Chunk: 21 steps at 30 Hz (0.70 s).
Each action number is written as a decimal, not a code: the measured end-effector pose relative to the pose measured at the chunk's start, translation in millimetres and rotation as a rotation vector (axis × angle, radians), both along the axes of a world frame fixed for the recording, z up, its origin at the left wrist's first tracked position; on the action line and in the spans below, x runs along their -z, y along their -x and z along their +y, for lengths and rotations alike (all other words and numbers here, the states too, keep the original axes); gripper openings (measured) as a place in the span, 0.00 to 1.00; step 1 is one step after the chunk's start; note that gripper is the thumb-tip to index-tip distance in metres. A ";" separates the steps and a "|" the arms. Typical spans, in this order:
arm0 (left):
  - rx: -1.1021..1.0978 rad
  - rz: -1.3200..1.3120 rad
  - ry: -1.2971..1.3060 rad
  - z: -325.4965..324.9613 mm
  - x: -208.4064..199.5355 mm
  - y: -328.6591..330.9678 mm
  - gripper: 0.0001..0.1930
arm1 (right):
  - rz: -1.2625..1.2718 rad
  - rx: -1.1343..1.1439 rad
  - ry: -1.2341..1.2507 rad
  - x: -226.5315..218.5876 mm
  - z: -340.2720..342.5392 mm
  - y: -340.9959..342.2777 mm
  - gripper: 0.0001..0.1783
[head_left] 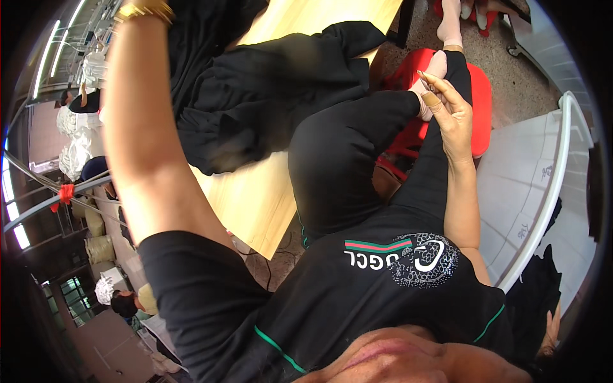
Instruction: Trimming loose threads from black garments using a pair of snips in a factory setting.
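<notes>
My right hand (452,118) is held up over my lap, above the red stool, with thumb and fingers brought together in a pinch. A brown wrap covers part of the thumb. Whatever sits between the fingertips is too small to make out. My left arm (143,127) reaches up to the top edge of the head view, with a gold bracelet (145,11) at the wrist. The left hand itself lies beyond the edge. A heap of black cloth (268,96) lies on the wooden table (249,204) beside the left forearm.
My legs are crossed, with the feet in pink socks by a red stool (480,108). A large white bin (520,172) stands at the right. Black cloth (539,297) and another person's hand (551,332) show at lower right. People and white bundles (76,150) are at far left.
</notes>
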<state>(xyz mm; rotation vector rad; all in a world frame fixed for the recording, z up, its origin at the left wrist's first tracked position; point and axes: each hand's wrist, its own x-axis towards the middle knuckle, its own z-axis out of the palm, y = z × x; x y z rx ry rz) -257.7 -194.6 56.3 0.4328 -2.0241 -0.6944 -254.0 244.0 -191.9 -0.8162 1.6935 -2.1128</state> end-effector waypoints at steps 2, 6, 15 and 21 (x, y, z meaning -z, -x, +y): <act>0.322 -0.096 -0.011 34.6 79.5 -23.7 0.12 | 0.013 0.008 0.011 -0.5 0.4 1.2 0.19; 0.326 -0.952 0.158 98.0 167.6 -93.2 0.19 | -0.052 -0.050 -0.021 4.3 0.6 6.0 0.17; 0.214 -0.605 0.083 118.1 163.3 -169.4 0.07 | 0.066 -0.186 -0.168 21.3 -66.3 -7.6 0.30; 0.298 -0.207 -0.021 158.9 96.6 -212.6 0.06 | 0.252 -0.247 -0.369 9.6 -105.0 -8.4 0.14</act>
